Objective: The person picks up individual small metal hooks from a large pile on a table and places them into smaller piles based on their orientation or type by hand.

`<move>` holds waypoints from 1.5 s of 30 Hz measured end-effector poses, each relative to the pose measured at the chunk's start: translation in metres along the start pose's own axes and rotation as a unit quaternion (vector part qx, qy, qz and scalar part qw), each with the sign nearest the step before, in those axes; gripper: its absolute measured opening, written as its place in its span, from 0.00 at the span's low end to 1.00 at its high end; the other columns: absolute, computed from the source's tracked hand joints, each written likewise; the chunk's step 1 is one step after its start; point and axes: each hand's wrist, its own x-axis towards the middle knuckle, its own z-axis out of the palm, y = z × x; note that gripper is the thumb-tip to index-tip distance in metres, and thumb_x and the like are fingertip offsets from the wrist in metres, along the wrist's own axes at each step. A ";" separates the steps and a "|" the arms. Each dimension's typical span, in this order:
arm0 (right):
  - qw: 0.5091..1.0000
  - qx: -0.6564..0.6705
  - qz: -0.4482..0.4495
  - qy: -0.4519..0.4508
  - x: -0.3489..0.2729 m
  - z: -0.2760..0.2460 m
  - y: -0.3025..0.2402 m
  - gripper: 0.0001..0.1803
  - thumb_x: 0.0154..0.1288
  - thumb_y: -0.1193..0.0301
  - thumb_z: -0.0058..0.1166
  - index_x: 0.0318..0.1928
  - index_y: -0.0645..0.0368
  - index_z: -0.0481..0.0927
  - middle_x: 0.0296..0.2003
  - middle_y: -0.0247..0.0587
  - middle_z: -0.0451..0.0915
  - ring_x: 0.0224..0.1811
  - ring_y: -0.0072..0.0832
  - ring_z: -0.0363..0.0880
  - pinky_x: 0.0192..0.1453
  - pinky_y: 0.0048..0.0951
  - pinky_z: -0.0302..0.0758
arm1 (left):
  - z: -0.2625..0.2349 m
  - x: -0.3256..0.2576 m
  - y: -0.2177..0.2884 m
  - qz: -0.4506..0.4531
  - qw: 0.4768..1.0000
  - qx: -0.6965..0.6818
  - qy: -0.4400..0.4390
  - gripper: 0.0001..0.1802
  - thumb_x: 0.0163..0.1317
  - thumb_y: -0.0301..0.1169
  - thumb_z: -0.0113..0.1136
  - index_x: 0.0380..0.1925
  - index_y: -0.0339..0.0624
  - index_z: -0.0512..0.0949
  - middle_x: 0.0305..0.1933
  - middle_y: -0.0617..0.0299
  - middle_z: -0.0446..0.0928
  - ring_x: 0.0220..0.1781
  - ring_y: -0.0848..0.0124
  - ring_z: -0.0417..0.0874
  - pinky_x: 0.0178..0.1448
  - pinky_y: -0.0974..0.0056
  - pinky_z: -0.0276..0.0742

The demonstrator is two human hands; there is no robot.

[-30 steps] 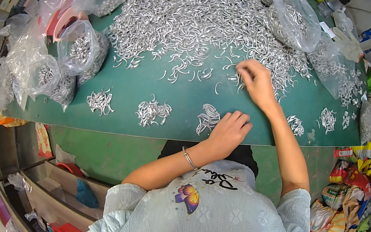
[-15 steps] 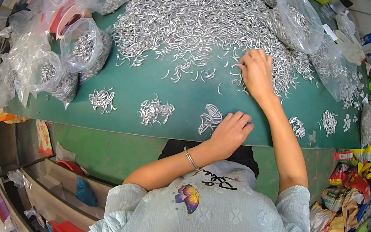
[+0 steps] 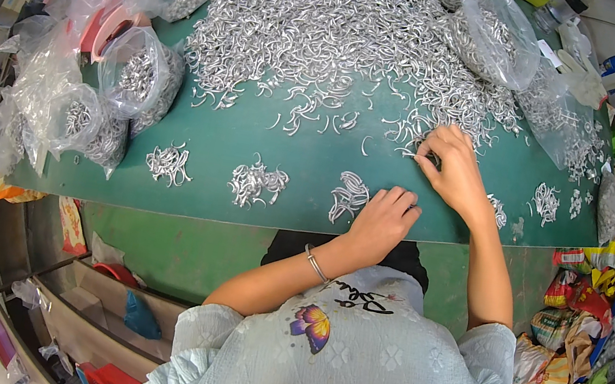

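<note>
Fingers [image 3: 437, 145] of the right hand [image 3: 455, 173] curl down narrow onto a few loose metal hooks [image 3: 415, 141] at the near edge of the big heap [image 3: 337, 24]; whether they actually pinch one cannot be told. The left hand [image 3: 380, 221] lies flat on the green surface [image 3: 306, 155], its fingers close together and holding nothing, their tips just beside a small pile of hooks [image 3: 348, 195]. A thin bracelet [image 3: 315, 263] circles that wrist.

Left of that pile, along the near edge of the surface, sit two more small piles [image 3: 255, 183] [image 3: 168, 163], set apart from one another. Further small piles [image 3: 546, 203] lie to the right of the right hand. The heap of silvery curved hooks covers the far middle of the surface. Clear plastic bags [image 3: 131, 74] partly filled with the same hooks stand at the left, and another bag [image 3: 496, 32] rests on the heap at the upper right. Crumpled coloured wrappers [image 3: 574, 313] lie below the surface's right end.
</note>
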 end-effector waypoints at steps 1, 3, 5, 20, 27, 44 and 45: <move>1.000 0.025 -0.007 0.005 -0.003 -0.001 0.000 0.06 0.53 0.76 0.62 0.29 0.60 0.77 0.32 0.40 0.75 0.43 0.40 0.72 0.51 0.37 0.66 | 0.000 0.000 0.001 0.002 1.000 -0.002 0.000 0.19 0.49 0.21 0.54 0.44 0.32 0.76 0.48 0.52 0.72 0.51 0.57 0.72 0.51 0.59 0.68; 1.000 0.024 -0.008 0.000 -0.006 0.002 -0.001 0.05 0.54 0.77 0.61 0.29 0.60 0.77 0.32 0.39 0.76 0.41 0.39 0.72 0.48 0.37 0.66 | 0.002 -0.001 0.002 0.005 1.000 -0.006 0.004 0.19 0.49 0.21 0.54 0.44 0.32 0.76 0.48 0.52 0.72 0.51 0.57 0.72 0.51 0.59 0.68; 1.000 -0.022 -0.012 -0.011 -0.006 0.006 0.000 0.05 0.54 0.78 0.61 0.29 0.60 0.77 0.31 0.39 0.76 0.40 0.38 0.73 0.47 0.37 0.66 | 0.003 0.000 0.002 0.011 1.000 -0.010 0.006 0.19 0.49 0.21 0.54 0.44 0.32 0.76 0.48 0.52 0.72 0.51 0.57 0.72 0.50 0.59 0.68; 0.969 -0.181 -0.005 0.168 0.020 0.020 0.022 0.15 0.57 0.73 0.61 0.46 0.56 0.79 0.54 0.39 0.73 0.59 0.39 0.67 0.63 0.46 0.58 | 0.003 -0.001 0.001 0.006 1.000 -0.006 0.008 0.18 0.50 0.22 0.53 0.44 0.32 0.76 0.47 0.51 0.72 0.51 0.56 0.72 0.51 0.59 0.68; 0.973 -0.220 0.004 0.074 0.031 0.023 0.028 0.07 0.56 0.73 0.62 0.36 0.57 0.80 0.54 0.35 0.73 0.59 0.36 0.67 0.64 0.48 0.57 | 0.002 0.000 0.001 0.008 1.000 -0.007 0.004 0.18 0.50 0.21 0.53 0.44 0.32 0.76 0.47 0.51 0.72 0.51 0.56 0.72 0.50 0.59 0.68; 0.796 0.564 0.207 -0.073 0.019 -0.001 0.007 0.06 0.67 0.69 0.59 0.39 0.59 0.81 0.31 0.31 0.81 0.30 0.13 0.73 0.36 0.16 0.70 | 0.003 0.000 0.002 0.005 1.000 0.003 0.001 0.18 0.51 0.22 0.53 0.44 0.33 0.76 0.47 0.52 0.72 0.50 0.58 0.72 0.51 0.59 0.67; 0.789 0.572 0.210 -0.074 0.019 0.000 0.006 0.07 0.67 0.69 0.59 0.39 0.59 0.80 0.31 0.31 0.81 0.29 0.13 0.73 0.36 0.16 0.70 | 0.003 0.000 0.002 0.005 1.000 0.003 0.000 0.18 0.51 0.22 0.53 0.44 0.33 0.76 0.47 0.52 0.72 0.50 0.58 0.72 0.51 0.59 0.67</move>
